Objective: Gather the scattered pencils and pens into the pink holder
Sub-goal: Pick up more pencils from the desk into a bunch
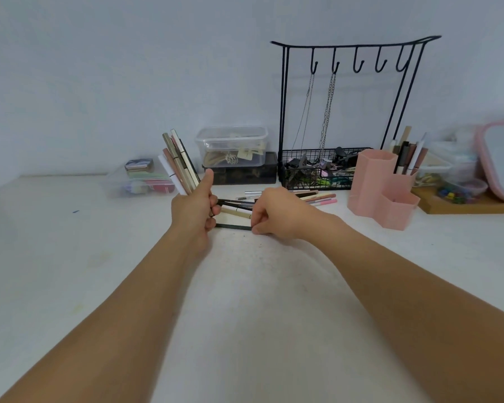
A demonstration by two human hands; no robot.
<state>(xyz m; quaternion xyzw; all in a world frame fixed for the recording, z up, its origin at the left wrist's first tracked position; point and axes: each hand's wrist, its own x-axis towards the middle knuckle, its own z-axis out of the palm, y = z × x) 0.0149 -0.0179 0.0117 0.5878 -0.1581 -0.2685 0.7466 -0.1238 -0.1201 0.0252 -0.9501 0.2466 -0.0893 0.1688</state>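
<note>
My left hand (194, 207) grips a bundle of several pens and pencils (178, 162), held upright with the thumb raised. My right hand (277, 213) rests low on the white table, fingers curled, pinching the end of a dark pencil (234, 227) that lies flat between both hands. More pencils lie on the table just behind: a beige one (235, 213), a black one (236, 203) and pink ones (322, 199). The pink holder (381, 187) stands to the right, with several pens (409, 158) upright in its back compartment.
A black wire rack with hooks, chains and a basket (317, 170) stands behind the pencils. Clear plastic boxes (232, 146) sit on a dark box at the back; another clear box (140, 181) is at the left. A wooden tray (460, 206) and pink-framed mirror (499, 158) are at right.
</note>
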